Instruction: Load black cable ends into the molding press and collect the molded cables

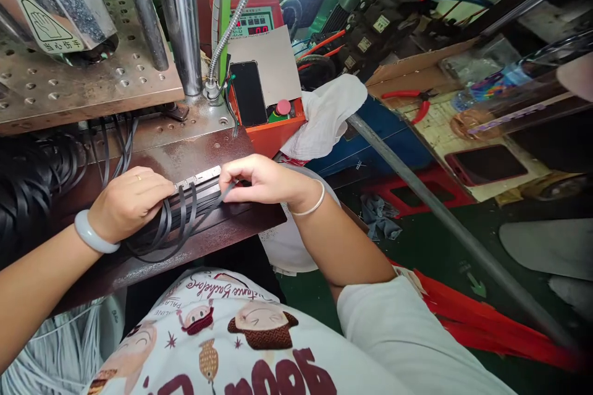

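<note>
On the brown metal bench a silver slotted metal bar (198,179) lies between my hands, with several black cables (188,213) crossing it and looping toward the front edge. My left hand (134,200) rests at the bar's left end, its fingers curled down over the cables; what sits under the fingertips is hidden. My right hand (254,180) is at the bar's right end. Its thumb and forefinger pinch one black cable, whose tip lies close to the bar.
A press with a perforated plate (92,86) and steel posts stands at the back left. A heap of black cables (32,191) lies at far left. Beyond my right hand are a control box with a red button (283,107), a phone (249,92), a white cloth (327,114) and a slanting metal pole (417,194).
</note>
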Demonstrator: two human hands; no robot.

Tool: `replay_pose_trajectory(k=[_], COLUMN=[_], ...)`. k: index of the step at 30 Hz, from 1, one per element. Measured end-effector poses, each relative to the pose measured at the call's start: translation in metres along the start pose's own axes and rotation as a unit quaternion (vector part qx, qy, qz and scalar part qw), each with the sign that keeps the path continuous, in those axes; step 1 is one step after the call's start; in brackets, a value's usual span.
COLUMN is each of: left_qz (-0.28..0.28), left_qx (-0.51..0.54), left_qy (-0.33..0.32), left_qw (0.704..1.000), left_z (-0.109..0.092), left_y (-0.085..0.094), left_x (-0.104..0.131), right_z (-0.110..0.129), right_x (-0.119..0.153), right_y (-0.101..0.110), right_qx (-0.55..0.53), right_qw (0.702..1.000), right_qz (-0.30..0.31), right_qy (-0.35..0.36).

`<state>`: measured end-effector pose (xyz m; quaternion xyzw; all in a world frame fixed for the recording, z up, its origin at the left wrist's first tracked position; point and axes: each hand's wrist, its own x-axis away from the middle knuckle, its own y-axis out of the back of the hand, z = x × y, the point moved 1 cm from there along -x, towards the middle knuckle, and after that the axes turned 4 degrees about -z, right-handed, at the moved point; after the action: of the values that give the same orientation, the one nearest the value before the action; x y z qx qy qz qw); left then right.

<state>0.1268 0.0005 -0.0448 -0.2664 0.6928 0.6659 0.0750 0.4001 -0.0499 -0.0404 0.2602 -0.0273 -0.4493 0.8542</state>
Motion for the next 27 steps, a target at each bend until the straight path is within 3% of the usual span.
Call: replay_pose_trajectory(k=[2, 4, 6, 8, 13, 17, 21, 27], left_qz=[0.0, -0.009, -0.02, -0.022, 0.0, 0.033, -0.06, -0.091], left_qx=[-0.037, -0.084, -0.112, -0.115, -0.06, -0.127, -0.063, 0.044], left_qy=[-0.029, -0.078, -0.116, -0.112, 0.039, 0.116, 0.19, 0.276], left_qw=[0.999, 0.993, 0.987, 0.987, 0.997, 0.985, 0.978, 0.956], left_z=[-0.006, -0.013, -0.02, -0.022, -0.019, -0.017, -0.011, -0.005], left_y=[0.0, -0.001, -0.002, -0.004, -0.004, 0.004, 0.011, 0.013], left_x=[-0.001, -0.003, -0.005, -0.004, 0.01, 0.02, 0.021, 0.022], right_z=[-0.004, -0.007, -0.01, -0.013, -0.025, -0.034, -0.035, -0.04], right_x=[0.003, 0.003, 0.0, -0.006, -0.029, -0.037, -0.031, -0.025], right_y=[-0.002, -0.009, -0.018, -0.026, -0.033, -0.034, -0.038, -0.046], right_qx=[0.068, 0.193, 0.29, 0.305, 0.156, 0.129, 0.214, 0.27], right_qw=[0.996, 0.974, 0.943, 0.936, 0.967, 0.975, 0.961, 0.934], right_qz=[-0.058, -0.116, -0.147, -0.161, -0.2, -0.179, -0.159, -0.184], right_qy=[-0.001, -0.025, -0.063, -0.073, 0.013, 0.024, 0.074, 0.143])
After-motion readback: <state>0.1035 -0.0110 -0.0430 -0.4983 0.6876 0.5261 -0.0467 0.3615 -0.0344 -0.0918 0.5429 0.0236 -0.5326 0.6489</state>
